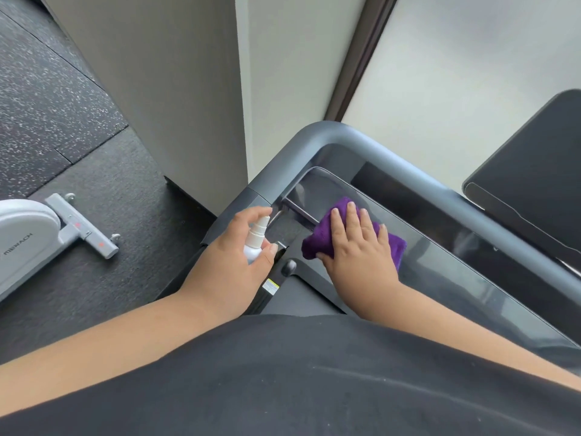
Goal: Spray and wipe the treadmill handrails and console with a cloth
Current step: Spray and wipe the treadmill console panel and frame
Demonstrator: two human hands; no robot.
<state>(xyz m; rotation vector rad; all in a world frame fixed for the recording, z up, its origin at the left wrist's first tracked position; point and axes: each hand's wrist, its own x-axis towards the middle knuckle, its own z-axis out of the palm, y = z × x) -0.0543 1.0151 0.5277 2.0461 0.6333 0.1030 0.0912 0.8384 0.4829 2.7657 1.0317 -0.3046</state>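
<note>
My right hand (358, 243) lies flat on a purple cloth (317, 239), pressing it onto the glossy dark console panel (440, 262) of the treadmill, near the panel's left end. My left hand (232, 262) holds a small white spray bottle (256, 239) upright, index finger over its nozzle, just left of the console. The grey handrail (317, 133) curves around the console's far side and runs off to the right. Part of the cloth is hidden under my fingers.
A black screen (534, 174) stands tilted at the right, above the console. A white column (176, 89) rises close to the left of the treadmill. A white exercise machine (28, 240) sits on the speckled dark floor at the far left. A frosted window is behind.
</note>
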